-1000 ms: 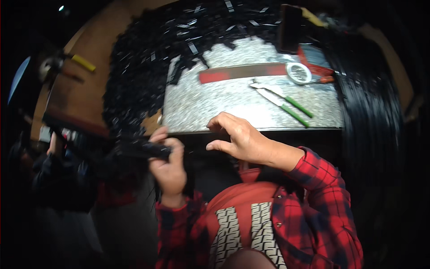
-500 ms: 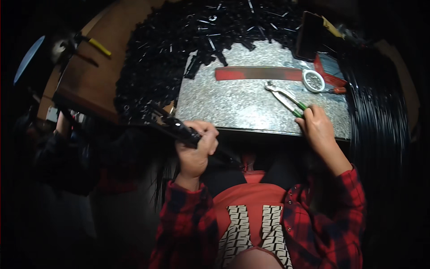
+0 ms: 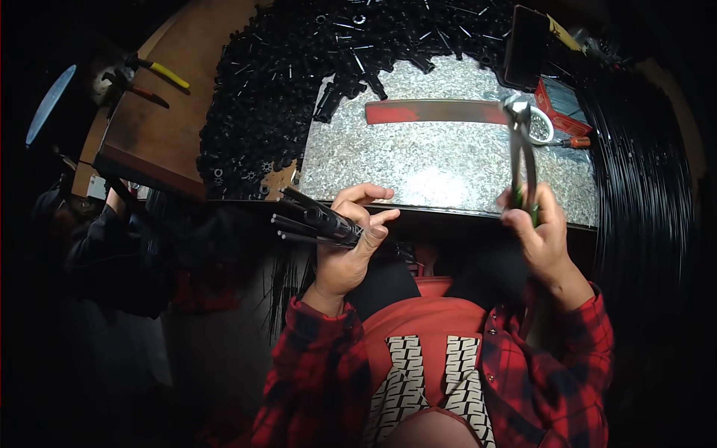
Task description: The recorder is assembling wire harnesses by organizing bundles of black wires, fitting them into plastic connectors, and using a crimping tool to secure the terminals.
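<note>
My left hand (image 3: 345,261) grips a black cylindrical part (image 3: 323,222) near the table's front edge. Several thin rods stick out of this part to the left. Some fingers of that hand are raised apart from it, while the thumb presses near its right end. On the right, my right hand (image 3: 549,243) is closed around the green handles of pincers (image 3: 517,149). The pincers stand up over the table with their metal head pointing away from me, slightly blurred. Their head overlaps the right end of a red and grey flat bar (image 3: 433,111) in the view.
A heap of black parts (image 3: 284,97) covers the back and left of the speckled tabletop (image 3: 388,164). Near the right edge are a white round dish (image 3: 544,125), a red box (image 3: 564,106), an orange-handled tool (image 3: 575,142) and long black rods (image 3: 642,179). Yellow-handled pliers (image 3: 168,75) lie far left.
My right hand has lifted the pincers off the tabletop and turned them upright. My left hand has shifted slightly right and turned, and the rods on its part now show more clearly.
</note>
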`<state>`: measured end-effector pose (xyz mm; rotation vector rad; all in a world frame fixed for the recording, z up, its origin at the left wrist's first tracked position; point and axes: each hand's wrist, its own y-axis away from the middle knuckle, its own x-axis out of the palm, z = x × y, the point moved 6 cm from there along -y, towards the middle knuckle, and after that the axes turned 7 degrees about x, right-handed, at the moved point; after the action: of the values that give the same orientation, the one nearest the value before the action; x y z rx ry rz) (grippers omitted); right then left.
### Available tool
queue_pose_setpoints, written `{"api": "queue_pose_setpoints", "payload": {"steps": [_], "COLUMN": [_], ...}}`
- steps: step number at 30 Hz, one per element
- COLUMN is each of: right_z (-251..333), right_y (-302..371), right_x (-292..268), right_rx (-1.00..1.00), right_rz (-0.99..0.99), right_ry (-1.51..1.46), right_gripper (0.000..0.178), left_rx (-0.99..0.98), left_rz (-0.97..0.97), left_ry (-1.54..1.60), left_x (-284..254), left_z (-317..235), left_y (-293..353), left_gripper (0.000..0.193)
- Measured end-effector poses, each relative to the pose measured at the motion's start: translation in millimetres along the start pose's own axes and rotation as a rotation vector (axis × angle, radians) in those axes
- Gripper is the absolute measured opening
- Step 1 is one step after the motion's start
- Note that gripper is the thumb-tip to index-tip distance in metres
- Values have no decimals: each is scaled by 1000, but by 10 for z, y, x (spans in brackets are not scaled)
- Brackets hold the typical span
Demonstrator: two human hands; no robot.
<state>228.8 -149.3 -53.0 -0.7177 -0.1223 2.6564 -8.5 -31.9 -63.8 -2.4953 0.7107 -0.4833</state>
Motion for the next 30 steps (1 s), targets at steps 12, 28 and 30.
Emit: {"api": "queue_pose_setpoints", "payload": {"steps": [12,28,30], "right_z": [805,776,777], "right_y": [-106,7,49], "right_x": [110,421,427], "right_rx": [-742,-648,-615], "right_rz": [-159,141,230], "right_ry": [802,879,801], "right_gripper": [19,20,22], "left_rx": [-170,-155,-205], "left_rz": [122,-110,-41], "left_ry": [189,-32,-2], "left_x": [68,-37,-45], "left_z": [152,261,295], "left_y": [50,128,132], "left_gripper": [70,66,70]}}
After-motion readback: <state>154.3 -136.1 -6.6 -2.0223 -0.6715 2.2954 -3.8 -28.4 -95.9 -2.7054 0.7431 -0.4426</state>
